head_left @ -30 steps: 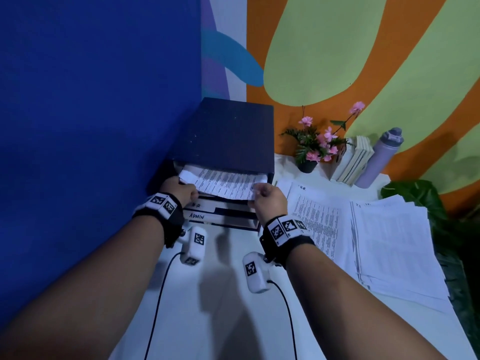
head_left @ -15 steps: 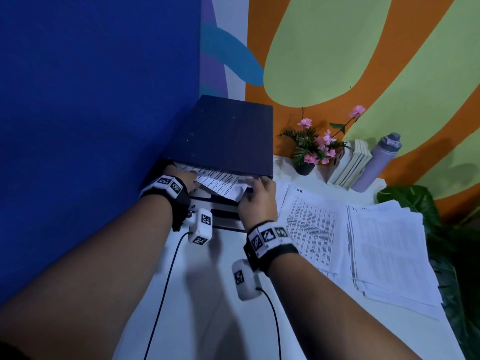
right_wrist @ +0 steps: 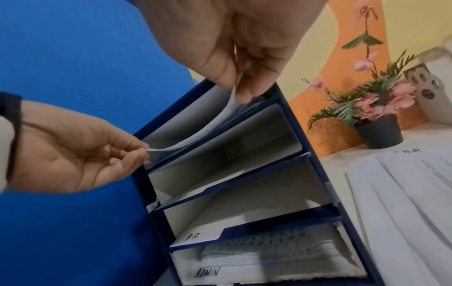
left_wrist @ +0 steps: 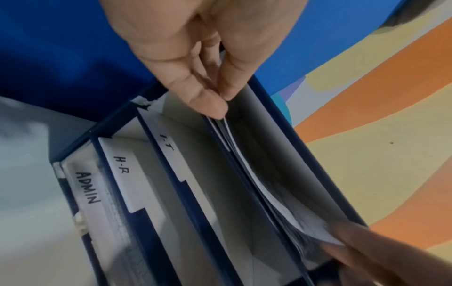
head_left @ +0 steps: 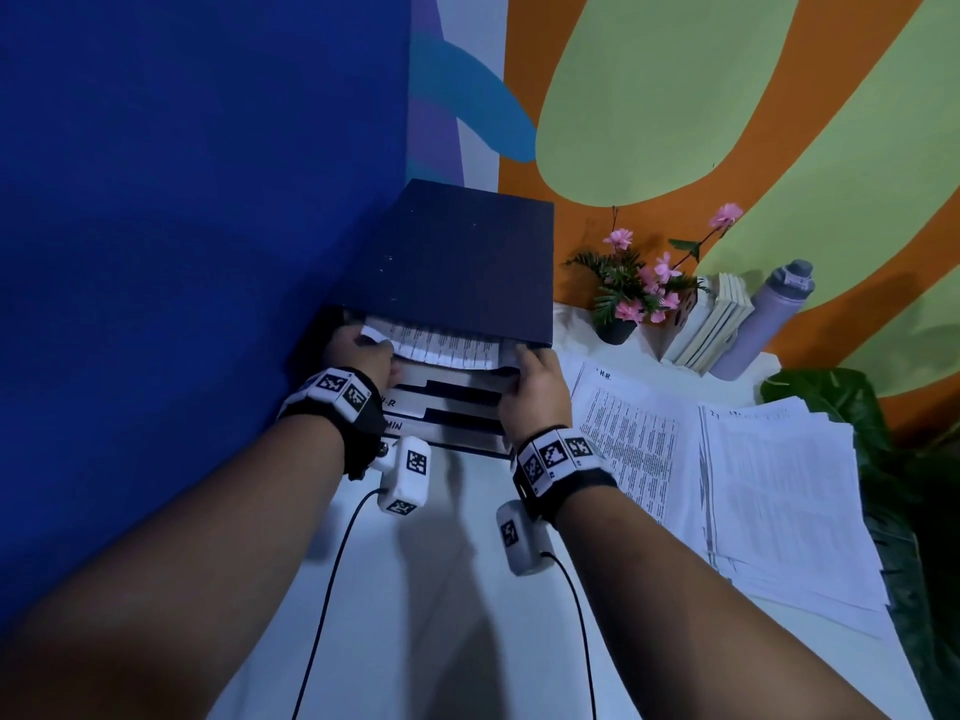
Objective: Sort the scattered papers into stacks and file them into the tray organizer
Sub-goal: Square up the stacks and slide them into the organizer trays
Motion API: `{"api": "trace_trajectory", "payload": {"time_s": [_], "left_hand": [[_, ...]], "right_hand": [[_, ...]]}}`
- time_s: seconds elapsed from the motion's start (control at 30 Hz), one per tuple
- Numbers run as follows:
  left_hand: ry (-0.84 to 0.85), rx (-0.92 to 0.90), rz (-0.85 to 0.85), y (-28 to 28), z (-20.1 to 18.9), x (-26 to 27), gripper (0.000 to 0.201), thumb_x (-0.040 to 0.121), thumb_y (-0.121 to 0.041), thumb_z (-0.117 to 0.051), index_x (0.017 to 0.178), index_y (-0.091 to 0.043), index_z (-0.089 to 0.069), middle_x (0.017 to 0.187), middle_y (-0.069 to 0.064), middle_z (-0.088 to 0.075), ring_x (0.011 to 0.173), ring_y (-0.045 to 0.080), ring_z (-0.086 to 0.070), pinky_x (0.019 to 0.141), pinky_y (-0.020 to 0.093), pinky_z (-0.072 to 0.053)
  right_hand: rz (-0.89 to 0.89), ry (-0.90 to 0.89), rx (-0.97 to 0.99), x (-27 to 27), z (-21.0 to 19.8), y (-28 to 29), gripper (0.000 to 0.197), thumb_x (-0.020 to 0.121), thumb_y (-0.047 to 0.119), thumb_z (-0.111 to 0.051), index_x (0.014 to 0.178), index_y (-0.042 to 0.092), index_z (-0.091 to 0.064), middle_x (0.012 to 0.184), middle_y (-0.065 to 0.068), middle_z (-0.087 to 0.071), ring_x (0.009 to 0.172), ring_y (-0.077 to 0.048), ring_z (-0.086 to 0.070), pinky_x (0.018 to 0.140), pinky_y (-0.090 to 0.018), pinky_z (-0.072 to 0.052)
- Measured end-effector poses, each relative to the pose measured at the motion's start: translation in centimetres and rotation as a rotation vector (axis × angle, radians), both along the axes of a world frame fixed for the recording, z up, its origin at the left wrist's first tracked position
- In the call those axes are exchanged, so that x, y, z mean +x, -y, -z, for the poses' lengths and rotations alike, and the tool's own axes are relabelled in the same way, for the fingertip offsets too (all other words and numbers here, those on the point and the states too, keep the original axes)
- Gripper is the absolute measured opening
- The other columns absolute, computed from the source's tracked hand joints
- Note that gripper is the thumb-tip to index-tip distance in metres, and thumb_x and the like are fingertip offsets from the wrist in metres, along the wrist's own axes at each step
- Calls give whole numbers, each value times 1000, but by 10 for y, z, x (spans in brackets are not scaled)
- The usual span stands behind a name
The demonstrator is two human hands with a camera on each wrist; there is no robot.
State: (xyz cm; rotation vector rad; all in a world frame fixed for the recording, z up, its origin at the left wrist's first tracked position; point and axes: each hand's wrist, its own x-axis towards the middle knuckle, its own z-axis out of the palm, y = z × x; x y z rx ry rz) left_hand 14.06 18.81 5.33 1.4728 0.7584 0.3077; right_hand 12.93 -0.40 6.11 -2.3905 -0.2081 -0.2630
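A dark blue tray organizer stands against the blue wall, with shelves marked I.T, H.R and ADMIN. A stack of printed papers lies mostly inside its top slot, with only the front edge showing. My left hand pinches the stack's left front corner between thumb and fingers. My right hand pinches the right front corner. The stack sags between the two hands. The ADMIN tray holds papers.
On the white table to the right lie a paper stack marked H.R. and a thicker stack. Behind them stand a flower pot, books and a bottle. A blue wall closes the left.
Both hands have moved forward and the papers have slid deeper into the top slot, so less of the printed sheet shows. Both hands still hold their corners.
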Motion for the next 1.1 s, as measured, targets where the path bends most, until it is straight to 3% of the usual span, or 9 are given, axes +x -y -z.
{"api": "trace_trajectory", "payload": {"time_s": [0.13,0.33,0.43,0.57,0.7,0.8,0.9,1.0,1.1], "left_hand": [[39,-43,23,-4,-5,5,24,89,7,-53,106,-9,-55,78,9,-60,58,14,-61,50,21,-54],[-112,228,96,-12,-10,16,12,82,1,-59,90,-5,-53,78,9,-57,59,16,-52,44,19,-45],[-161,273,124,-15,-10,22,13,74,-7,-58,73,0,-47,72,8,-58,64,24,-56,54,22,-52],[-174,495,65,-9,-11,14,21,83,-13,-55,99,-2,-62,93,8,-65,83,27,-64,70,28,-50],[21,737,125,7,2,-1,9,85,-3,-54,85,-10,-59,110,8,-54,89,23,-56,82,30,-48],[40,886,295,6,19,-5,32,85,3,-49,111,-11,-63,131,12,-46,118,29,-47,105,36,-39],[-100,958,492,0,23,-3,49,91,-4,-43,139,-13,-45,154,11,-27,141,31,-24,115,41,-26],[-232,1075,604,-2,21,0,55,94,-10,-39,148,-17,-30,160,5,-12,146,31,-10,117,46,-18],[-358,1141,649,2,14,2,58,95,-14,-35,151,-20,-19,161,1,-6,146,29,-6,117,47,-13]], "right_hand": [[-8,-52,-153,-4,1,2,62,80,-2,-47,139,17,-44,145,-1,-38,116,-29,-54,76,-34,-51],[-26,216,-154,-11,23,-1,59,68,-8,-56,127,4,-57,113,-16,-50,93,-35,-56,73,-38,-54],[-125,196,-401,-11,24,-4,59,70,-2,-58,128,9,-57,114,-12,-52,99,-33,-51,81,-42,-50],[-184,15,-625,-6,22,0,69,82,12,-51,148,13,-29,143,-5,-36,136,-28,-28,112,-40,-26],[-161,46,-620,-4,18,-2,63,79,10,-52,141,15,-40,133,-6,-44,122,-31,-41,99,-40,-37],[-154,203,-615,-7,24,-4,61,74,9,-54,134,11,-50,123,-10,-50,111,-34,-48,94,-45,-45],[-196,89,-697,-6,26,-4,68,84,13,-44,150,7,-26,154,-12,-24,143,-33,-19,119,-46,-15],[-176,-23,-774,-3,26,-5,71,90,16,-33,153,5,-3,161,-11,0,148,-29,-2,121,-43,0],[-110,-93,-806,-2,25,-9,71,91,20,-31,153,6,1,162,-10,0,147,-30,-5,119,-46,-6]]}}
